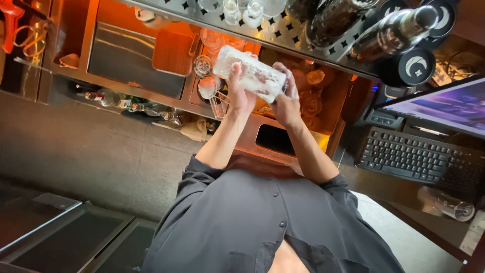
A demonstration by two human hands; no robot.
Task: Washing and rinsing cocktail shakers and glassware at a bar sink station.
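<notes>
A dark counter (399,194) carries a black keyboard (411,156) and a glass (447,203).

Both forearms are bare and rise from rolled dark sleeves, drawing together toward the top of the view. The left hand (240,90) and right hand (286,100) are raised side by side, close together, wrists bent. Each hand's fingers are curled in a firm closed grasp, and the palms face one another.
</notes>
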